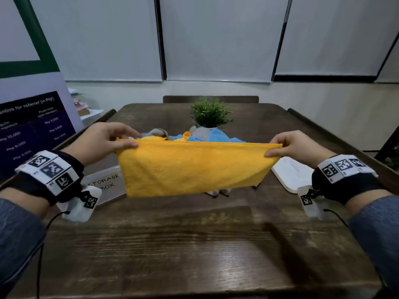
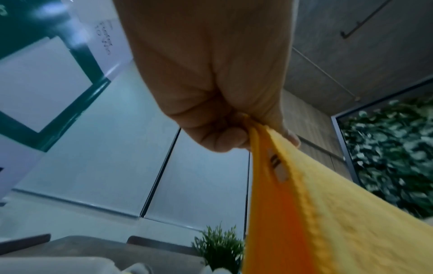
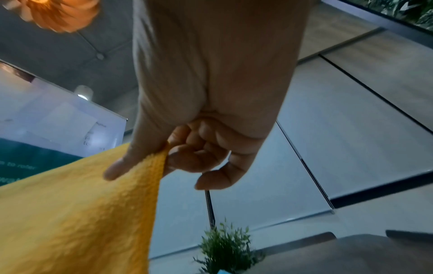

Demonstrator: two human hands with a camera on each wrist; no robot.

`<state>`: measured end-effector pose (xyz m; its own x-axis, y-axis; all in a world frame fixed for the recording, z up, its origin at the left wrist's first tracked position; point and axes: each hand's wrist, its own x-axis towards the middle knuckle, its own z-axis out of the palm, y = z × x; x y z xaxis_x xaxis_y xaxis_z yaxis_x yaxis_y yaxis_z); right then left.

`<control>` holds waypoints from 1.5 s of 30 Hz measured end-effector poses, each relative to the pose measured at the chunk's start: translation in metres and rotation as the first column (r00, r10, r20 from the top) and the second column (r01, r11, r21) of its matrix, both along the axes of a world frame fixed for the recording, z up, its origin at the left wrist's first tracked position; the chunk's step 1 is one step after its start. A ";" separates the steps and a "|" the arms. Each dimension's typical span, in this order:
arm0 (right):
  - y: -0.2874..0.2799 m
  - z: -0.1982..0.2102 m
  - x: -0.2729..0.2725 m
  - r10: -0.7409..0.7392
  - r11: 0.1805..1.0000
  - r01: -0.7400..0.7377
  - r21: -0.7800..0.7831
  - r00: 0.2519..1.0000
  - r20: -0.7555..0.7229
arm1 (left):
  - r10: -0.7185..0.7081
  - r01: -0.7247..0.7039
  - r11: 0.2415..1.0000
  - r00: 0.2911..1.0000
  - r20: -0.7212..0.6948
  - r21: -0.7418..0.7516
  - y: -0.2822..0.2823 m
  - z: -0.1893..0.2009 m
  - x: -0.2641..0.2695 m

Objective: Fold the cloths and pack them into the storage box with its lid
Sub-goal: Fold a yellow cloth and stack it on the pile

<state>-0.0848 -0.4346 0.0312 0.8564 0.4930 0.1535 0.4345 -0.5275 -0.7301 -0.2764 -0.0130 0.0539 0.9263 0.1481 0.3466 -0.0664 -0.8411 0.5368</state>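
Count on inspection: two hands, left (image 1: 103, 140) and right (image 1: 295, 145). One yellow cloth (image 1: 192, 167) at frame centre. One heap of further cloths (image 1: 194, 134) behind it, blue, yellow and grey; exact number cannot be told. One storage box (image 1: 105, 184), lower left. One white lid (image 1: 291, 173), right. One potted plant (image 1: 209, 113), upper centre. One desk (image 1: 172, 244).

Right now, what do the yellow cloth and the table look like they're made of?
Yellow cloth: seemingly microfibre or terry, matte, with a nubby looped pile and stitched hem; it drapes softly between both hands. Table: dark wood or wood-look laminate, slight sheen, visible grain streaks; which one is unclear.
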 end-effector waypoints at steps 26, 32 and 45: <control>0.122 -0.054 -0.020 0.089 0.994 -0.082 0.074 0.991 -0.100 | -0.164 -0.015 0.841 0.946 -0.281 -0.541 -0.100 -0.054 0.070; 0.139 -0.045 -0.039 0.166 0.972 -0.136 0.193 0.975 -0.149 | -0.198 -0.053 0.627 0.954 -0.224 -0.777 -0.118 -0.050 0.077; 0.125 -0.022 -0.040 0.287 0.894 -0.244 0.376 0.956 -0.061 | -0.141 0.091 0.935 0.982 -0.124 -0.342 -0.078 -0.048 0.064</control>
